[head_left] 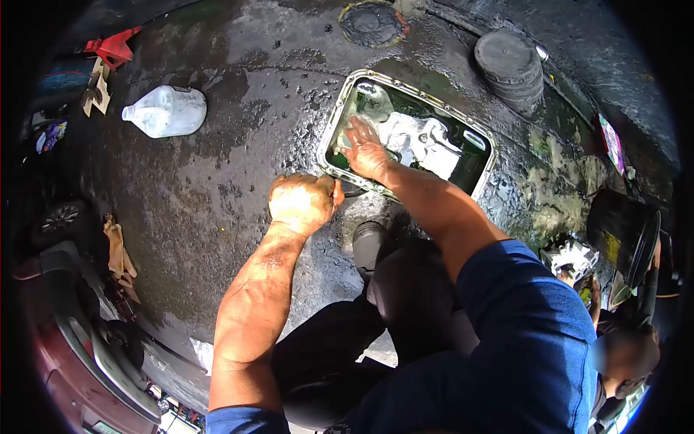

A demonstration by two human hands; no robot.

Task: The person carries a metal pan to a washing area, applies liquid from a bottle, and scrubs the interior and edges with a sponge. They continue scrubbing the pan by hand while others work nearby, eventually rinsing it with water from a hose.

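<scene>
Wet, oil-stained concrete ground [217, 195] carries a metal oil pan [473, 139] with greenish liquid near its upper middle, and a clear plastic jug [168, 111] lies on its side toward the upper left edge. Inside the pan, the right hand [365, 150] presses down with spread, open fingers. The left hand [302, 202] is closed in a fist at the pan's near rim; what it grips I cannot tell.

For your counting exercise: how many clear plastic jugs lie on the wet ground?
1. The clear plastic jug lies on its side at upper left, beyond the left hand; others may be hidden.
</scene>
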